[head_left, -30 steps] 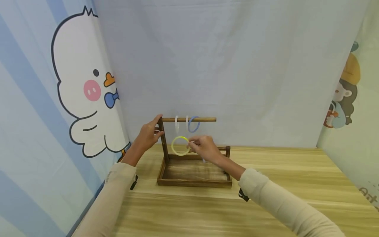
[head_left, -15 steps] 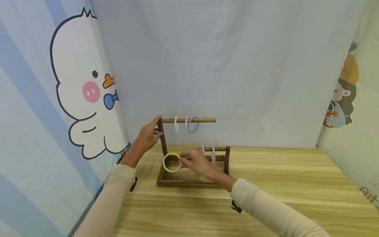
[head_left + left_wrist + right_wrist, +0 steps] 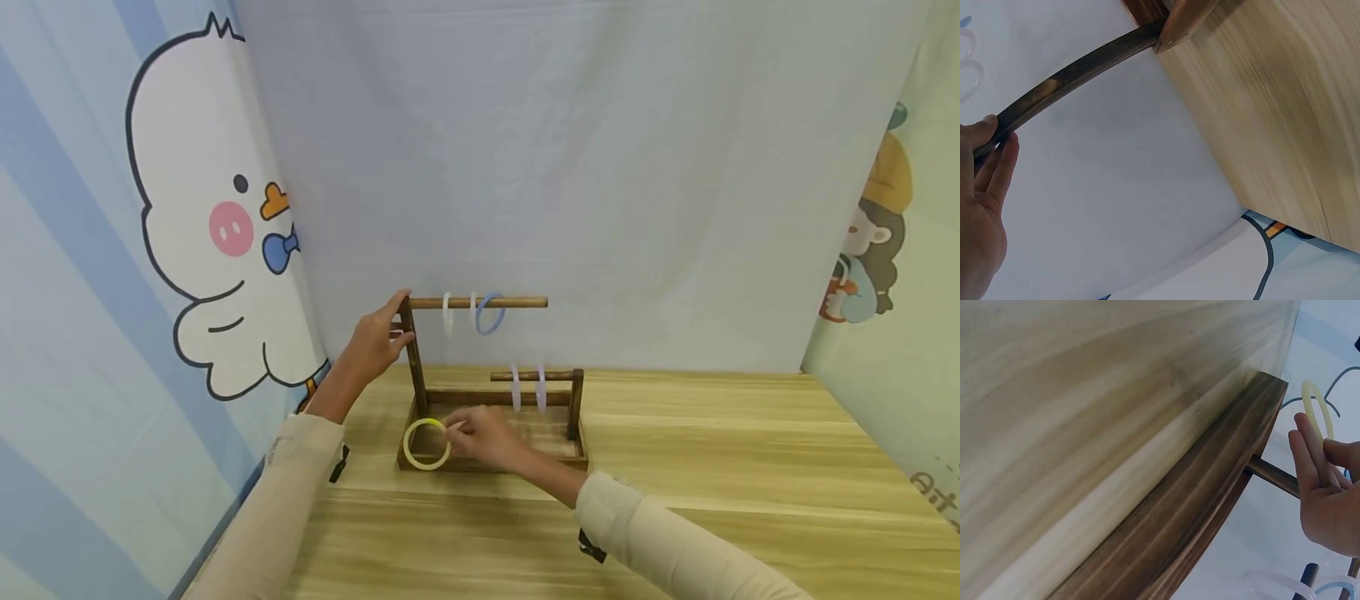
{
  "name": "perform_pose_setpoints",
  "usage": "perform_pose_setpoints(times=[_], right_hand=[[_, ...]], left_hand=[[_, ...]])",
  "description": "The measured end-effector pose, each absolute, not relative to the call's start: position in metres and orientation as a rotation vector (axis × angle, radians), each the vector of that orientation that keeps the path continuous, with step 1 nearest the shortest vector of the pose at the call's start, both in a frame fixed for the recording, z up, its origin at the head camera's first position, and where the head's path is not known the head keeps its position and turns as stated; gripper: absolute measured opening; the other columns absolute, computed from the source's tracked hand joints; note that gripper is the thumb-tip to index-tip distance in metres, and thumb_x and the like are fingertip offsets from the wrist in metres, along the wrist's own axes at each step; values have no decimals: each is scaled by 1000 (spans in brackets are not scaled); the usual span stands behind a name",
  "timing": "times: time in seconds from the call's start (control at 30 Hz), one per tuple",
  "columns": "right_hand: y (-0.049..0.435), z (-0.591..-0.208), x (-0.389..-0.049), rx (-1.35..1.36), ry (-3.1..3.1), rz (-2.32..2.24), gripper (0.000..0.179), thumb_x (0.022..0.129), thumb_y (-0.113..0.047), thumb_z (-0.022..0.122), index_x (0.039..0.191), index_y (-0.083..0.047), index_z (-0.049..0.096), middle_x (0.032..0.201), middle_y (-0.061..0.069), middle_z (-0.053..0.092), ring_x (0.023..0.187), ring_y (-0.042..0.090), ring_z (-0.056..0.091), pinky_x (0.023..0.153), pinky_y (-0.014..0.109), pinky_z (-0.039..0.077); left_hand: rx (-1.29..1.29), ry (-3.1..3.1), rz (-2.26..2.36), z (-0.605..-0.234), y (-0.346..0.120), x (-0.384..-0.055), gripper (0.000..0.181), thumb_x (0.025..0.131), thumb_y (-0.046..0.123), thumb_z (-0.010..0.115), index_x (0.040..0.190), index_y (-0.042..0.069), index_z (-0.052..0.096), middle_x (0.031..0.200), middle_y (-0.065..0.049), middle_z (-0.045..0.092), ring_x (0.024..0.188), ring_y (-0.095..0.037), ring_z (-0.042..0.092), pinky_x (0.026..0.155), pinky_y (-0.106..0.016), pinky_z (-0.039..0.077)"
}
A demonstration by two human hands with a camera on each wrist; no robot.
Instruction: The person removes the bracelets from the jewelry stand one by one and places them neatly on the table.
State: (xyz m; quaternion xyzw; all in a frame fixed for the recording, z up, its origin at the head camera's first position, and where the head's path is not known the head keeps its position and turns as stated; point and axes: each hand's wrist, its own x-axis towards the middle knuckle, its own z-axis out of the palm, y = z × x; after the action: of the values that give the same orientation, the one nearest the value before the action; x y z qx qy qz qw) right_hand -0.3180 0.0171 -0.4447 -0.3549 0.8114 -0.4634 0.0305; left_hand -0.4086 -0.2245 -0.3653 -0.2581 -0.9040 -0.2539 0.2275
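Note:
My right hand [image 3: 487, 437] pinches a yellow bangle [image 3: 407, 444] between thumb and fingers. The bangle faces the head camera, in front of the left part of the wooden stand's tray [image 3: 525, 465]. In the right wrist view, the yellow bangle [image 3: 1304, 403] stands up from the fingertips. My left hand [image 3: 375, 342] holds the top of the stand's tall post [image 3: 415, 367]; the left wrist view has thumb and fingers on either side of this dark post [image 3: 1072, 76]. From the upper bar [image 3: 528, 302] hang two whitish bangles [image 3: 447, 315] and a blue bangle [image 3: 488, 333].
Two pale lilac bangles [image 3: 542, 389] hang on the lower bar [image 3: 555, 377], held by a short post [image 3: 575, 408] at the tray's right. The wooden table [image 3: 712, 467] extends right and forward. Grey cloth [image 3: 637, 183] hangs behind; a printed curtain [image 3: 60, 350] borders the left.
My right hand has carried the yellow bangle down and left, from below the upper bar to the tray's front. The lower bar's bangles have come into view. My left hand stays on the post.

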Motion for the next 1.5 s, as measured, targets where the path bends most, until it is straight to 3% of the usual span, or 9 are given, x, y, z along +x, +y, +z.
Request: perform_pose_setpoints(times=[0.17, 0.47, 0.77, 1.2, 1.5], right_hand=[[14, -454, -314, -1069, 2483, -1416, 21, 103, 1, 62, 120, 9, 71, 99, 25, 76, 80, 36, 78, 67, 35, 68], [5, -467, -309, -1093, 2522, -1381, 16, 101, 1, 66, 112, 9, 74, 97, 22, 77, 80, 32, 78, 64, 17, 62], [-4, -482, -298, -1122, 2499, -1379, 14, 100, 2, 67, 109, 11, 73, 100, 23, 76, 84, 27, 78, 64, 13, 60], [-8, -489, -290, -865, 2361, -1532, 20, 101, 1, 64, 116, 14, 69, 103, 26, 74, 79, 32, 78, 67, 28, 67], [-10, -493, -288, -871, 2379, -1574, 21, 98, 3, 68, 114, 16, 69, 100, 28, 74, 73, 34, 77, 64, 28, 66]], left_hand=[[-720, -2484, -697, -365, -224, -407, 74, 95, -5, 73, 158, -2, 34, 129, -31, 62, 104, -44, 72, 88, -47, 65], [-725, -2474, -697, -363, -223, -405, 74, 95, -5, 73, 158, -2, 35, 129, -31, 62, 103, -44, 72, 87, -48, 65], [-719, -2495, -707, -365, -223, -406, 75, 95, -4, 73, 158, -2, 33, 132, -31, 61, 105, -44, 72, 88, -46, 65], [-709, -2496, -711, -363, -221, -405, 76, 95, -5, 73, 159, -2, 32, 132, -31, 60, 106, -44, 71, 89, -47, 65], [-699, -2496, -706, -366, -224, -407, 76, 95, -4, 73, 160, 0, 32, 132, -30, 60, 106, -43, 72, 89, -46, 65]])
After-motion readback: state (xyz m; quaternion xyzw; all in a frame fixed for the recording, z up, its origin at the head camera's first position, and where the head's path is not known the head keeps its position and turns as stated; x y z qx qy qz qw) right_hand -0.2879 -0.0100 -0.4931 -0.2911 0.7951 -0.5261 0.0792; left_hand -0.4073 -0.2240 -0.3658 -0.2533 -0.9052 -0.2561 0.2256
